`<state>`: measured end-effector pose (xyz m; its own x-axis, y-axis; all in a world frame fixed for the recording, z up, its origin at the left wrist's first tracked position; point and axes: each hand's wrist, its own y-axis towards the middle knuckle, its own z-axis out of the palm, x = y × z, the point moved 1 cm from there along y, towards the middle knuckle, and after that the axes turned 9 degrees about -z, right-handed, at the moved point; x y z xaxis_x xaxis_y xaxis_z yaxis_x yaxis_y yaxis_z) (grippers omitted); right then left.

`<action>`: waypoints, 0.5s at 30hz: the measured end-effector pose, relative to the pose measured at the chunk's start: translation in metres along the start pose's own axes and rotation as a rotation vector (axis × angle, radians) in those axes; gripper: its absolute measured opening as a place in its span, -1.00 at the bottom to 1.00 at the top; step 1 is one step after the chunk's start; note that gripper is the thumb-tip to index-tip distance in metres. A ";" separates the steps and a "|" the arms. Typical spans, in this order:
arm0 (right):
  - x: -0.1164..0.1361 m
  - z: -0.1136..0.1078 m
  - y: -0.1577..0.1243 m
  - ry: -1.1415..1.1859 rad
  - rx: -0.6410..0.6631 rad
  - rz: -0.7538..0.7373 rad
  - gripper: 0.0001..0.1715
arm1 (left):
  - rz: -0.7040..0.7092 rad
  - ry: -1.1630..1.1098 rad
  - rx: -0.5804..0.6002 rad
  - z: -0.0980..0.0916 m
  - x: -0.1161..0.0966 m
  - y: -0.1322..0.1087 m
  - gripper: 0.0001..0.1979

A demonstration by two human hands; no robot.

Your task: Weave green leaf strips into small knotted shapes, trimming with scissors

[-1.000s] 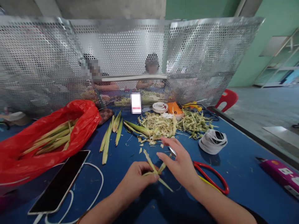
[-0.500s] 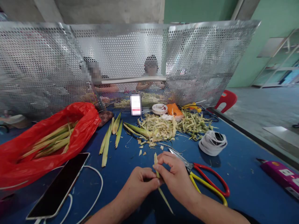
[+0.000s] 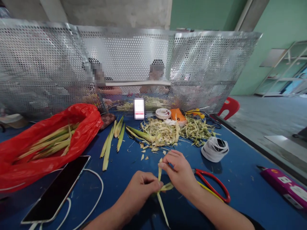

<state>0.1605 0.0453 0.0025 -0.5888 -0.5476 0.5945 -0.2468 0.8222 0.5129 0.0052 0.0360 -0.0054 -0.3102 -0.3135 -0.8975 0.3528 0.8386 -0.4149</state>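
A slender pale green plant stalk (image 3: 162,204) stands between my hands, its lower end pointing down toward me. My left hand (image 3: 145,187) pinches it near the middle between thumb and fingers. My right hand (image 3: 177,171) grips the top tip of it with thumb and fingertips. A peeled flap (image 3: 167,186) of the stalk sticks out to the right just beside my left fingertips. Under my right wrist lie shears with a red and a yellow handle (image 3: 217,182), their blades hidden by the hand.
Green husks (image 3: 109,148) and heaps of plant shreds (image 3: 163,131) lie ahead. At left are a red plastic bag (image 3: 88,118) with stalks and a corded phone (image 3: 57,188). Right are a white tape roll (image 3: 214,149) and purple packet (image 3: 285,185). Behind a perforated screen (image 3: 134,48) sit people.
My right hand has moved up and away from the left, along the stalk to its tip. A flap now stands out sideways from the stalk. My left hand keeps its pinch.
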 end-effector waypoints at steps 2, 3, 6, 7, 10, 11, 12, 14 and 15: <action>-0.001 -0.004 0.001 -0.126 -0.014 -0.109 -0.72 | -0.010 -0.027 -0.023 -0.001 0.000 0.000 -0.73; -0.002 -0.008 0.002 -0.169 -0.038 -0.130 -0.71 | -0.014 -0.041 -0.036 -0.001 0.000 0.000 -0.72; -0.011 -0.019 0.005 -0.135 -0.161 -0.002 -0.60 | -0.041 -0.072 -0.061 -0.001 0.000 0.000 -0.67; -0.015 -0.022 0.006 -0.084 -0.206 0.077 -0.55 | -0.047 -0.085 -0.065 -0.002 0.001 0.001 -0.65; -0.024 -0.029 0.008 -0.002 -0.321 0.186 -0.63 | -0.049 -0.135 -0.073 -0.004 0.001 0.001 -0.62; -0.026 -0.030 0.008 0.005 -0.347 0.169 -0.76 | -0.045 -0.154 -0.077 -0.005 0.001 0.002 -0.61; -0.027 -0.030 0.008 0.020 -0.361 0.152 -0.78 | -0.037 -0.169 -0.084 -0.006 0.000 0.001 -0.60; -0.027 -0.027 0.009 0.119 -0.348 0.168 -0.53 | -0.010 -0.183 -0.108 -0.008 -0.002 0.001 -0.59; -0.025 -0.025 0.008 0.202 -0.313 0.211 -0.51 | 0.004 -0.183 -0.120 -0.009 -0.003 0.000 -0.59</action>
<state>0.1922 0.0623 0.0070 -0.4309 -0.4173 0.8001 0.1271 0.8498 0.5116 -0.0021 0.0412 -0.0017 -0.1397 -0.3769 -0.9157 0.2430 0.8834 -0.4006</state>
